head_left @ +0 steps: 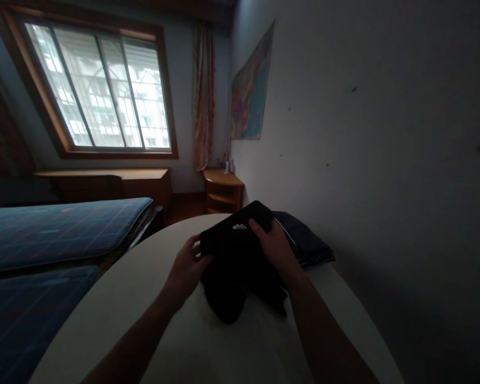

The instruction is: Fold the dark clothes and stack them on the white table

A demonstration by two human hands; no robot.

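Both of my hands hold up a black garment (234, 261) by its straight, band-like upper edge. My left hand (188, 266) pinches its left end between thumb and fingers. At the other end, my right hand (272, 242) grips the edge, with the thumb lying on the near face beside a small white mark (239, 226). The lower part of the cloth hangs in two lobes down to the white round table (164, 330). It is too dark to tell the exact kind of garment. Behind my right hand lies a folded dark navy garment (304, 237) with a thin white line.
Left of the table are blue plaid mattresses (64, 229). A wooden desk (144, 175) stands under the window (104, 90), and a corner shelf (224, 178) stands beyond the table. The white wall (364, 160) rises close on the right, with a map (253, 88) on it.
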